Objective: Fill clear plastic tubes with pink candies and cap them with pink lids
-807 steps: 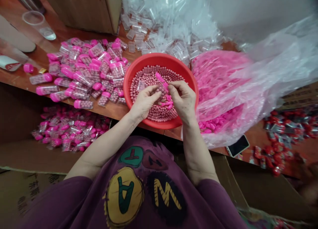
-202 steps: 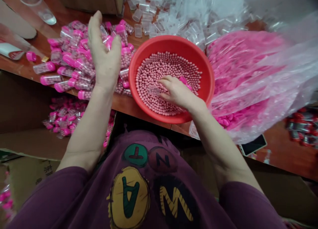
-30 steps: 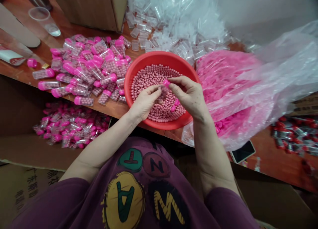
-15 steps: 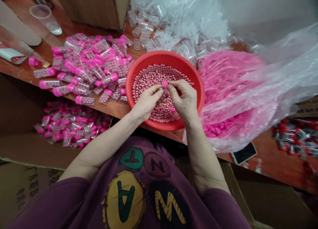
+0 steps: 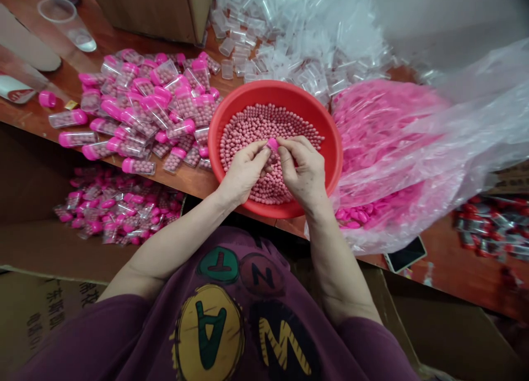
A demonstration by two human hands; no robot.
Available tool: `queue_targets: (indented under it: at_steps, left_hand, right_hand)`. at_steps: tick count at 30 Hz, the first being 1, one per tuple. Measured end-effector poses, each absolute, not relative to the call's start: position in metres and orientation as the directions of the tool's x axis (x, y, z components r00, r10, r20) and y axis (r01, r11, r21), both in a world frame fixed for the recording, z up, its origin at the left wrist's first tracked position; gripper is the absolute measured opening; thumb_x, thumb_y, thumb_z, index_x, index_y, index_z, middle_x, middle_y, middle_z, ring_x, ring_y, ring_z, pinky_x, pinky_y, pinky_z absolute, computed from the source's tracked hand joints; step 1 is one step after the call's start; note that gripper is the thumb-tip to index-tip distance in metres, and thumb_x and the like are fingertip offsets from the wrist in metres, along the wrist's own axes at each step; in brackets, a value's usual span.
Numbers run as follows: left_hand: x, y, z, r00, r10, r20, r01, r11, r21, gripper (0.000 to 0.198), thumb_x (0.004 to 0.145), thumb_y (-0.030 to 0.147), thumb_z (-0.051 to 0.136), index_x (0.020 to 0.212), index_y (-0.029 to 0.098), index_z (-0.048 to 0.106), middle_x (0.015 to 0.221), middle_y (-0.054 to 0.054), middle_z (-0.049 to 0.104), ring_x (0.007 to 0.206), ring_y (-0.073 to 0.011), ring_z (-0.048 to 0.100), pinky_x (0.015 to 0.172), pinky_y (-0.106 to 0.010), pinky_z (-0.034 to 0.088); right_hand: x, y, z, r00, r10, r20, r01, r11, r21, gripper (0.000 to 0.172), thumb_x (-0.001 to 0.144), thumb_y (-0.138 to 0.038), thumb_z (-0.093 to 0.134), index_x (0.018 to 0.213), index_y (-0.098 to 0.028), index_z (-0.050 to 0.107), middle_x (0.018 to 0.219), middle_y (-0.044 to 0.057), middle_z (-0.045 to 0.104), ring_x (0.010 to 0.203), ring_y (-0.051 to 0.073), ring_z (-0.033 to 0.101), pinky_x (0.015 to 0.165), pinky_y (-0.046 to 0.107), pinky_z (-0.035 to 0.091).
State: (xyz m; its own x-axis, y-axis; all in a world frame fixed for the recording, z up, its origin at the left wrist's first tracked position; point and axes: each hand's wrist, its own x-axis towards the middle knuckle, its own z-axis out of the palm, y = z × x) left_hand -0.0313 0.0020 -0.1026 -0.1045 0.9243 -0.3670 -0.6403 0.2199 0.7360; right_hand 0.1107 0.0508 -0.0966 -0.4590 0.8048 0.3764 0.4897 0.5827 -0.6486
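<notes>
Over a red basin (image 5: pixel 330 166) of small pink beads (image 5: pixel 248 128), both hands come together at one small bottle. My left hand (image 5: pixel 244 169) is closed around the clear bottle, mostly hidden by the fingers. A bright pink cap (image 5: pixel 272 144) sits on its top end. The fingertips of my right hand (image 5: pixel 303 169) pinch at that cap. Left of the basin, a heap of filled bottles with pink caps (image 5: pixel 144 105) lies on the table. More filled bottles (image 5: pixel 124 207) lie in an open carton below the table edge.
Behind the basin is a pile of clear empty bottles (image 5: pixel 289 45). A plastic bag of pink caps (image 5: pixel 380 133) stands at the right, with a phone (image 5: pixel 405 254) by it. Left are a clear cup (image 5: pixel 70 26) and a cardboard box (image 5: pixel 149 12); red-capped items (image 5: pixel 491 224) lie far right.
The cap and bottle have moved slightly left between my hands. My right hand has turned a little and closed in on the cap. A pink spot under my right hand is no longer visible.
</notes>
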Motion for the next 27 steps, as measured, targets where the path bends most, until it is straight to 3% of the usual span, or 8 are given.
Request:
queue_targets:
  at_steps: [4,8,13,15,17,21,25,27]
  left_hand:
    - [-0.029,0.003,-0.104,-0.179,0.902,-0.393,-0.592,0.22,0.775,0.018,0.106,0.012,0.061,0.098,0.016,0.077,0.081,0.001,0.068,0.069,-0.0065,0.059,0.066,-0.015,0.052]
    - [-0.029,0.004,-0.107,-0.2,0.919,-0.34,-0.567,0.175,0.805,0.012,0.104,0.014,0.066,0.098,0.017,0.076,0.083,0.001,0.07,0.067,-0.0068,0.059,0.064,-0.016,0.052]
    - [-0.033,0.003,-0.113,-0.157,0.961,-0.226,-0.567,0.1,0.818,0.007,0.096,0.024,0.081,0.101,0.019,0.08,0.093,-0.001,0.077,0.071,-0.0085,0.064,0.068,-0.02,0.056]
    - [-0.033,0.002,-0.117,-0.143,0.972,-0.184,-0.57,0.071,0.819,0.011,0.093,0.027,0.085,0.099,0.019,0.081,0.096,-0.002,0.079,0.079,-0.0103,0.069,0.076,-0.022,0.06]
    - [-0.033,0.002,-0.119,-0.139,0.979,-0.15,-0.564,0.046,0.825,0.014,0.09,0.028,0.087,0.099,0.018,0.082,0.098,-0.003,0.081,0.087,-0.0123,0.072,0.086,-0.025,0.061]
    - [-0.031,0.001,-0.122,-0.149,0.98,-0.134,-0.523,0.036,0.851,0.014,0.089,0.027,0.086,0.099,0.017,0.084,0.097,-0.004,0.083,0.094,-0.015,0.074,0.092,-0.028,0.061]
    - [-0.031,0.002,-0.122,-0.172,0.97,-0.172,-0.508,0.062,0.859,0.013,0.09,0.025,0.084,0.1,0.017,0.085,0.096,-0.003,0.083,0.087,-0.0137,0.072,0.087,-0.028,0.061]
    - [-0.03,0.002,-0.122,-0.169,0.968,-0.188,-0.507,0.078,0.858,0.015,0.09,0.028,0.085,0.1,0.017,0.085,0.096,-0.004,0.083,0.085,-0.0137,0.072,0.087,-0.028,0.061]
  right_hand:
    - [0.105,0.043,-0.106,-0.45,0.785,0.425,0.452,0.611,-0.65,0.03,0.107,-0.026,0.051,0.121,-0.024,0.077,0.11,0.012,0.076,0.103,0.028,0.072,0.098,0.053,0.064]
    - [0.113,0.042,-0.103,-0.494,0.771,0.402,0.424,0.618,-0.662,0.035,0.104,-0.021,0.052,0.128,-0.025,0.076,0.118,0.011,0.076,0.111,0.027,0.072,0.104,0.052,0.064]
    - [0.133,0.054,-0.102,-0.406,0.859,0.313,0.393,0.473,-0.789,0.046,0.104,-0.04,0.066,0.15,-0.035,0.064,0.141,0.008,0.069,0.124,0.026,0.071,0.106,0.048,0.066]
    - [0.135,0.056,-0.105,-0.337,0.896,0.29,0.357,0.407,-0.841,0.052,0.103,-0.049,0.07,0.152,-0.036,0.059,0.138,0.008,0.07,0.117,0.025,0.073,0.102,0.046,0.067]
    - [0.133,0.054,-0.105,-0.343,0.9,0.271,0.344,0.388,-0.855,0.047,0.105,-0.051,0.067,0.147,-0.032,0.063,0.132,0.009,0.073,0.115,0.025,0.074,0.105,0.047,0.066]
    - [0.129,0.04,-0.09,-0.506,0.818,0.275,0.46,0.525,-0.716,0.04,0.106,-0.038,0.06,0.143,-0.025,0.067,0.135,0.012,0.072,0.127,0.029,0.069,0.119,0.056,0.058]
    - [0.126,0.031,-0.08,-0.633,0.752,0.187,0.596,0.626,-0.502,0.073,0.094,-0.033,0.072,0.162,-0.019,0.048,0.152,0.019,0.061,0.144,0.039,0.058,0.125,0.066,0.049]
    - [0.123,0.029,-0.085,-0.612,0.766,0.199,0.664,0.634,-0.396,0.08,0.091,-0.033,0.077,0.162,-0.013,0.045,0.152,0.024,0.059,0.145,0.043,0.056,0.124,0.069,0.048]
